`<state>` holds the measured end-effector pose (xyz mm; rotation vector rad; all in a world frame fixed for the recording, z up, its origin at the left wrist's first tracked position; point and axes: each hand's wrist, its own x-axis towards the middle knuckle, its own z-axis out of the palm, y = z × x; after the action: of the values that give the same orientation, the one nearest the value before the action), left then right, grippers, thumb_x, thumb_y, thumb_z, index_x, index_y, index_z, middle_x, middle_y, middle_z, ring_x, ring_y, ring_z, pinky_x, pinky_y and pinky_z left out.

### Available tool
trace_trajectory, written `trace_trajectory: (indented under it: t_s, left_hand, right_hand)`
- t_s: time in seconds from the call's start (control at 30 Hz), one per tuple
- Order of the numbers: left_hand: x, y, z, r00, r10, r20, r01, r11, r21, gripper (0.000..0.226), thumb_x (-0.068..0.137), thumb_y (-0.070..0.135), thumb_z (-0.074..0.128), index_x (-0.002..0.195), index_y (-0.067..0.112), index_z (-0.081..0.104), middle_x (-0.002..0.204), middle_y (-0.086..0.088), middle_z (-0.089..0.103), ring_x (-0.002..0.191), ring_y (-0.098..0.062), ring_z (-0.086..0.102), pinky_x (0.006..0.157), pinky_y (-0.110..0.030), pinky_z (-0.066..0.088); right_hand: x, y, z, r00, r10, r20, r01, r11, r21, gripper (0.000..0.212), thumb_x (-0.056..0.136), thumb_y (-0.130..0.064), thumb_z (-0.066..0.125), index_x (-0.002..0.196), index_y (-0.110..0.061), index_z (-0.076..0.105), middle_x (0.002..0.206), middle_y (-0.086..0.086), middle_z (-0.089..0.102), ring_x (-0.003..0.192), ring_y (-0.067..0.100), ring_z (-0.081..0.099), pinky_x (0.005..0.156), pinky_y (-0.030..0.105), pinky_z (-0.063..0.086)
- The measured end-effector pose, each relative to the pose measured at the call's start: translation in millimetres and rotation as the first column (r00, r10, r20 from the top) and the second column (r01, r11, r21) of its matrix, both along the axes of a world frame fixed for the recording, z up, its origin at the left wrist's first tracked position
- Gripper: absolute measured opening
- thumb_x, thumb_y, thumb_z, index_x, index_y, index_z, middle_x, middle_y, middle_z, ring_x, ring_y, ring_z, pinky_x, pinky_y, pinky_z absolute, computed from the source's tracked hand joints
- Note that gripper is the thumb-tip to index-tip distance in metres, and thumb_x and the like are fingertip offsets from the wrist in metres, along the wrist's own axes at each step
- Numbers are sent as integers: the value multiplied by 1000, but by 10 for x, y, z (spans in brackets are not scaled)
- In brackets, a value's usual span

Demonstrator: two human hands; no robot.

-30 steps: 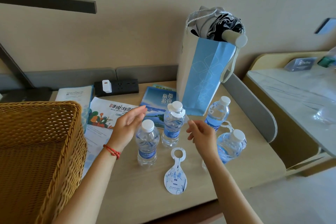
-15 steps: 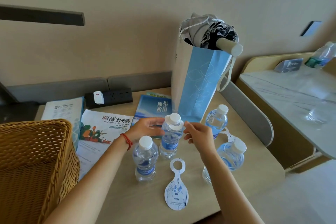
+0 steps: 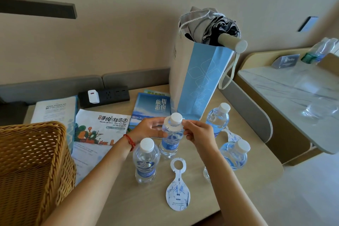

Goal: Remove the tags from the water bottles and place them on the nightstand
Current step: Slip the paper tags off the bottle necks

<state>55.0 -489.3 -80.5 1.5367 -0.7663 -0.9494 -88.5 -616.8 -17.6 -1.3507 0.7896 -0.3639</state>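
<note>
Beige wall and grey padded rail back a pale wooden surface (image 3: 238,180) carrying four small water bottles near its right half. At centre stands the bottle in hand (image 3: 171,139), capped in white, with a paper tag (image 3: 167,122) ringed about its neck. The left hand (image 3: 146,128) pinches the tag's ring on one side with fingers curled; the right hand (image 3: 199,132) pinches the opposite side, so both are closed lightly on the tag and neither grips the bottle body. One freed tag (image 3: 177,189) lies flat near the front edge, ring end pointing toward the bottles. A nearer bottle (image 3: 145,161) shows a bare neck; of the two bottles toward the right edge (image 3: 234,154), (image 3: 218,117), a tag (image 3: 231,135) shows between them, though which neck it hangs on cannot be told. The tag appears thin, light and easily torn, so it is best held at the ring and lifted straight over the cap; the full bottle looks steady but may tip if pulled sideways. A wicker basket (image 3: 33,161) occupies the left edge, a blue paper bag (image 3: 198,82) the rear.
</note>
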Motion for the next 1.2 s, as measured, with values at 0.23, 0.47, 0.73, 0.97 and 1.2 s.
trace_trajectory:
  t_s: [0.23, 0.47, 0.73, 0.97, 1.2]
  left_hand:
    - [-12, 7, 13, 1000, -20, -22, 20, 1000, -14, 51, 73, 10, 73, 107, 45, 56, 102, 31, 66, 98, 8, 61, 70, -9, 49]
    - [-17, 4, 3, 999, -21, -36, 19, 999, -42, 52, 74, 10, 73, 109, 43, 55, 108, 23, 65, 101, 4, 61, 73, -11, 50]
    - [-33, 2, 22, 998, -35, -57, 30, 996, -80, 63, 54, 42, 83, 111, 38, 56, 107, 21, 67, 107, -3, 61, 77, -16, 51]
    - [-29, -6, 24, 998, -38, -47, 34, 996, -84, 73, 46, 53, 84, 111, 37, 57, 113, 13, 65, 107, -6, 62, 82, -20, 52]
    - [-61, 10, 66, 999, -15, -40, 12, 998, -66, 60, 47, 53, 84, 102, 38, 63, 102, 22, 70, 102, -2, 63, 77, -14, 51]
  right_hand:
    - [-2, 31, -35, 991, -46, 127, 36, 996, 81, 22, 82, -10, 65, 62, -12, 72, 52, 2, 61, 54, 13, 51, 57, 23, 44]
    - [25, 81, 17, 965, 12, 263, -1, 999, -42, 21, 84, -9, 63, 67, -15, 71, 52, -2, 61, 50, 9, 52, 54, 21, 43]
    - [20, 93, 151, 959, 128, 251, -35, 938, -345, 16, 83, -3, 63, 71, -11, 67, 50, -11, 61, 46, 0, 51, 50, 11, 42]
    - [69, 143, 170, 960, 174, 219, -65, 901, -430, 13, 82, -3, 64, 72, -11, 67, 62, 4, 61, 54, 6, 52, 55, 18, 46]
    - [2, 131, 169, 931, 150, 333, -21, 932, -361, 18, 83, -4, 64, 70, -16, 67, 53, -11, 62, 48, 1, 51, 50, 12, 42]
